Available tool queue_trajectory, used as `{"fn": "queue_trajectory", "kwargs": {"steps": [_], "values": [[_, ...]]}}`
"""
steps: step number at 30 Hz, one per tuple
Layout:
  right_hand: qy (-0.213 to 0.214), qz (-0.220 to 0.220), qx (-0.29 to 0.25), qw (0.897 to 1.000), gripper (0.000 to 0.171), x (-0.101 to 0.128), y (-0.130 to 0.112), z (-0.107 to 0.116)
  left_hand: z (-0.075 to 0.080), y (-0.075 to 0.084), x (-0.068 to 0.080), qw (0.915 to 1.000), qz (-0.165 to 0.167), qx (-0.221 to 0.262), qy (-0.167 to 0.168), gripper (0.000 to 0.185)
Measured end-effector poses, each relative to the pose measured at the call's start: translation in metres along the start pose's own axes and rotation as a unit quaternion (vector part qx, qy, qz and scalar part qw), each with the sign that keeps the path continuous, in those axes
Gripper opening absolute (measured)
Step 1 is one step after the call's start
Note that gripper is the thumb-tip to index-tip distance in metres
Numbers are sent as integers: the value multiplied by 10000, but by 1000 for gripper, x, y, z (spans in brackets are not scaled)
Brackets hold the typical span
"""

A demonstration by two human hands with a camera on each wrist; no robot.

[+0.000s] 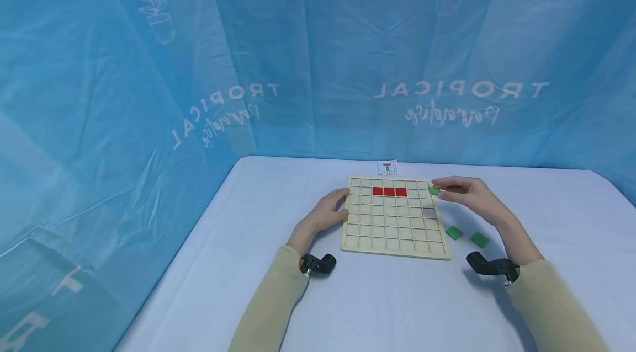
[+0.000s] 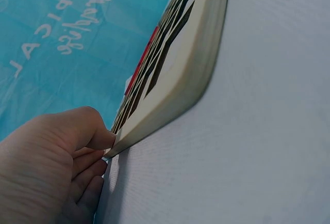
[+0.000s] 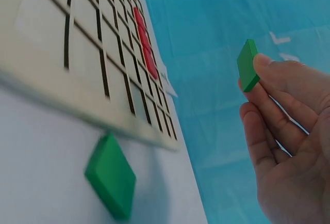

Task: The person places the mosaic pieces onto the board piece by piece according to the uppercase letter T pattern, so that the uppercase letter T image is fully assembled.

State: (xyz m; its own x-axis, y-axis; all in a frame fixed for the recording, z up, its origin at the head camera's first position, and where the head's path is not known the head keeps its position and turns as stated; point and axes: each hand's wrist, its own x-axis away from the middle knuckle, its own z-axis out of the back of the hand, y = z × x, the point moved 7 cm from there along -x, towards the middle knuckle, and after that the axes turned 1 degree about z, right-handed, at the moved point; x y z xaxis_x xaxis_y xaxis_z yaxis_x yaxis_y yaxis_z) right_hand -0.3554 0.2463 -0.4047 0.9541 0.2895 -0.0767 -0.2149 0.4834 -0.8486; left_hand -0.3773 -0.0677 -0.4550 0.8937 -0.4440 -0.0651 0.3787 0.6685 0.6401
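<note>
Placement step: right hand (image 1: 472,193) pinches green tile (image 1: 434,190) over the board's (image 1: 395,244) right edge; left hand (image 1: 329,209) fingers steady its left edge; next, judge a cell.

There is one wooden grid board (image 1: 395,218) on the desk (image 1: 397,297), and in it lie three red tiles (image 1: 389,191) side by side in one row. The green tiles are three: one green tile (image 1: 434,191) is held above the board's right edge, and two green tiles (image 1: 466,236) lie on the desk right of the board. One small card (image 1: 387,167) lies behind the board, and two hands are in view.
</note>
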Motion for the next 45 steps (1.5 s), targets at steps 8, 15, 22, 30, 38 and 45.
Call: {"fn": "queue_trajectory", "kwargs": {"steps": [8,15,22,30,38,45], "values": [[-73,72,-232,9997,51,-18,-8,-20,0,-2,0,10000,54,-30,30,65],[-131,210,-281,9993,48,-29,-13,-35,-1,-2,-1,10000,24,-44,23,65],[-141,315,-462,9983,47,-35,-13,-45,1,-1,0,10000,-20,-59,15,65],[-260,281,-490,9981,38,-28,-49,-57,0,-1,0,9999,-119,6,7,65],[-342,356,-810,9955,44,-47,-20,-67,-1,-2,0,10000,-15,-5,-1,65],[-308,526,-907,9940,46,-51,-13,-72,0,-2,0,10000,-1,-20,35,64]]}}
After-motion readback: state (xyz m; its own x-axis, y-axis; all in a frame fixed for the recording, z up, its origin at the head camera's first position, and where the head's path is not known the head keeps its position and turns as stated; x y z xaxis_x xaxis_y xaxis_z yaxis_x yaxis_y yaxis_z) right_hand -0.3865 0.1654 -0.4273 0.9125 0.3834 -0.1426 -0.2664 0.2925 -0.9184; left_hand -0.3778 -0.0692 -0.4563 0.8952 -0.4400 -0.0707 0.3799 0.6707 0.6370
